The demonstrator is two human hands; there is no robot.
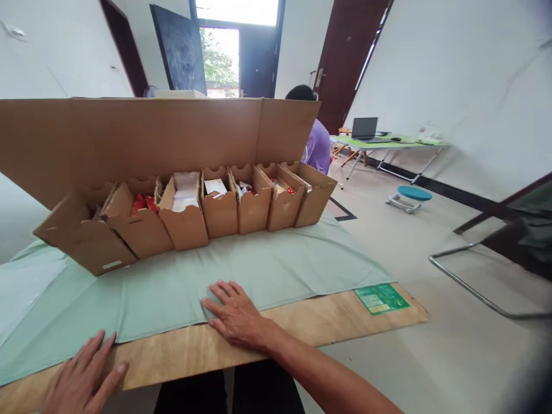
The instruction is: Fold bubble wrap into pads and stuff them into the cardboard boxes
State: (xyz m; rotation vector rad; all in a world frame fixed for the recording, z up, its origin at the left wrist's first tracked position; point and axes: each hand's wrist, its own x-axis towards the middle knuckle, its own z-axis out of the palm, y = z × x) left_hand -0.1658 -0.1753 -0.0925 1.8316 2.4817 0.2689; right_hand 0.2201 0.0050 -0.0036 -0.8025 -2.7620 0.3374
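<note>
My right hand (238, 315) lies flat at the edge of the pale green cloth (259, 270), fingers spread, with nothing in it. At the lower left my left hand (88, 374) rests over the bare wooden board (172, 353), its fingers stretched out and holding nothing. Beyond both hands stands a row of several cardboard bins (185, 227). One holds red packets (144, 204), another clear plastic sleeves (185, 191), and a third a white card (215, 187). What lies deep in the other bins is partly hidden.
A tall cardboard panel (172, 129) rises behind the bins. A green label (382, 299) is on the board's right end. Past the panel sits a person in a purple shirt (318, 146). To the right are a laptop (365, 129) on a folding table, a blue stool (414, 192) and a metal-framed chair (470, 287).
</note>
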